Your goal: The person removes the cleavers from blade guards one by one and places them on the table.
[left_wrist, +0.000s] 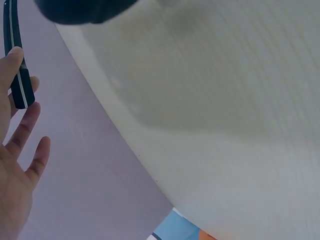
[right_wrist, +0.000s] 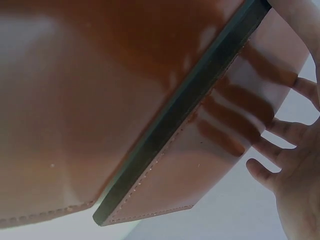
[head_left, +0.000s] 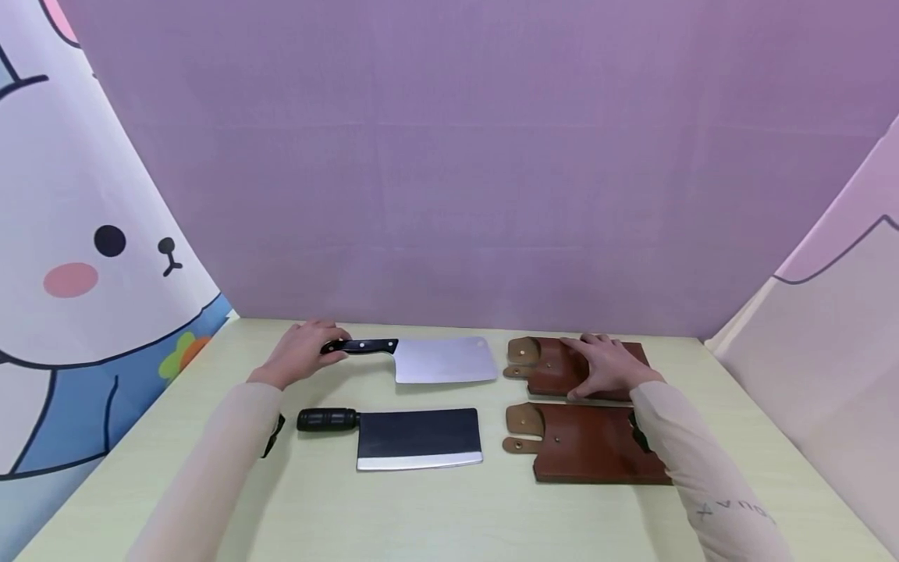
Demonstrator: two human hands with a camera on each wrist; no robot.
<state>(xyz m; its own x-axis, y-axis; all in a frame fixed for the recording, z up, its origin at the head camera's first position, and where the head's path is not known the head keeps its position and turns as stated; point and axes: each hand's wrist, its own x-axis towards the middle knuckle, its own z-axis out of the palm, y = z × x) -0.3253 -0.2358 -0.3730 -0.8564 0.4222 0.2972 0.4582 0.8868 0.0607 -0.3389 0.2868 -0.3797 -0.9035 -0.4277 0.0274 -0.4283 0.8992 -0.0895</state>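
My left hand (head_left: pixel 300 351) pinches the butt of the black riveted handle (left_wrist: pixel 21 80) of a cleaver with a bright steel blade (head_left: pixel 445 361), which points right. Nearer to me lies a second cleaver (head_left: pixel 420 437), dark-bladed with a pale edge and a ribbed black handle. At the right, my right hand (head_left: pixel 605 365) grips the farther brown leather knife sheath (head_left: pixel 551 375) across its width, thumb at the near edge and fingers at the far edge. The nearer, larger leather sheath (head_left: pixel 597 445) lies flat below that wrist, partly covered by the sleeve.
The pale wood-grain table (head_left: pixel 421 515) ends at a purple cloth wall (head_left: pixel 449 195). A cartoon-printed panel (head_left: pixel 105 312) stands on the left, and another printed panel (head_left: pixel 822 351) on the right. Tan snap straps (head_left: pixel 522 446) stick out leftward from the sheaths.
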